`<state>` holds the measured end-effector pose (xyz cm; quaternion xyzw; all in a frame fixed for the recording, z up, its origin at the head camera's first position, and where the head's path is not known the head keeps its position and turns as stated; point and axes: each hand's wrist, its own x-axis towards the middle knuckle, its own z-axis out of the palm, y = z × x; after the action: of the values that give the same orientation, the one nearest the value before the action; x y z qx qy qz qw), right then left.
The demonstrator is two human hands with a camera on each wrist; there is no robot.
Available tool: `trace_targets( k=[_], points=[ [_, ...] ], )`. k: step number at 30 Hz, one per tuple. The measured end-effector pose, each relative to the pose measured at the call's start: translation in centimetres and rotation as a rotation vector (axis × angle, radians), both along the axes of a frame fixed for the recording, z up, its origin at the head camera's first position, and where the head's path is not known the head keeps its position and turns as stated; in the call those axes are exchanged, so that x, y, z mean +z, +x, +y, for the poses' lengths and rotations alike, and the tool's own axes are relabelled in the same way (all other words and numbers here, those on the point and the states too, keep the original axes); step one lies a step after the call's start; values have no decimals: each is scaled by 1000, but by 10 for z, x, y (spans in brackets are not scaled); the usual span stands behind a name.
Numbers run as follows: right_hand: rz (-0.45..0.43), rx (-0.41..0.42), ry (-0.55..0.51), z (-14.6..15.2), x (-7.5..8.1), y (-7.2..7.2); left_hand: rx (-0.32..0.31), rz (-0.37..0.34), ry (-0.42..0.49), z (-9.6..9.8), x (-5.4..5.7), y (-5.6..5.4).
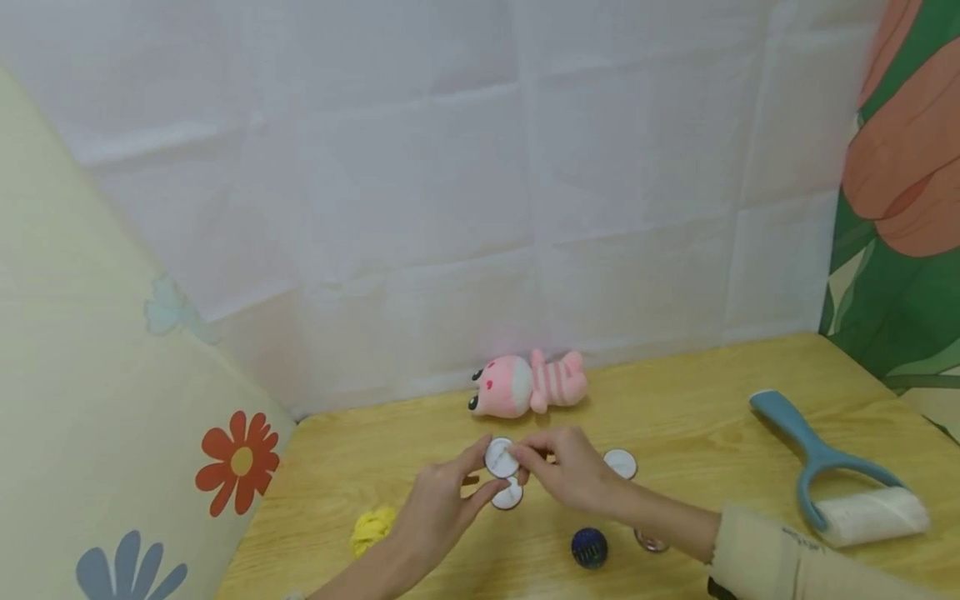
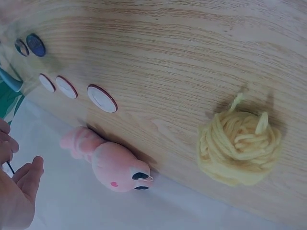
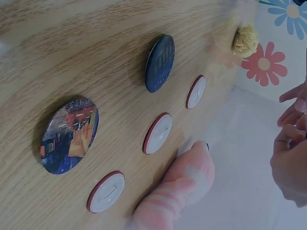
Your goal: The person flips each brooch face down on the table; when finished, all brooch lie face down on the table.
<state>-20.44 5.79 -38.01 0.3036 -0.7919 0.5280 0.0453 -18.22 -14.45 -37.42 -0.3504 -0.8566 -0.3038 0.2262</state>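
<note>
Between both hands, above the wooden table, a round pin badge [image 1: 501, 457] shows its white back. My left hand [image 1: 438, 508] pinches its rim between thumb and fingers. From the other side, my right hand [image 1: 567, 472] has thumb and forefinger pinched at the badge's right part, over the pin. In the wrist views the hands appear only at the frame edge, and the held badge is hidden there. White-backed badges [image 3: 157, 133] with red rims lie on the table below. A dark blue badge [image 1: 589, 548] and a picture badge [image 3: 70, 136] lie face up nearer the person.
A pink plush toy [image 1: 531, 385] lies on its side against the white backdrop. Left of the hands is a yellow yarn bundle [image 2: 239, 147]. At the right, a blue-handled lint roller [image 1: 832, 467] lies on the table [image 1: 697, 392]. Flower-printed panels stand at both sides.
</note>
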Motion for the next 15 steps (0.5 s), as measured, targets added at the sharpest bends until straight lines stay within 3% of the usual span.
trace_targets(
  k=[5, 11, 15],
  points=[
    [-82, 20, -3, 0, -1, 0, -26, -23, 35, 0, -1, 0],
    [-256, 55, -50, 1, -2, 0, -64, -141, 95, 1, 1, 0],
    [-338, 50, -78, 1, -3, -1, -53, -194, 112, 3, 1, 0]
  ],
)
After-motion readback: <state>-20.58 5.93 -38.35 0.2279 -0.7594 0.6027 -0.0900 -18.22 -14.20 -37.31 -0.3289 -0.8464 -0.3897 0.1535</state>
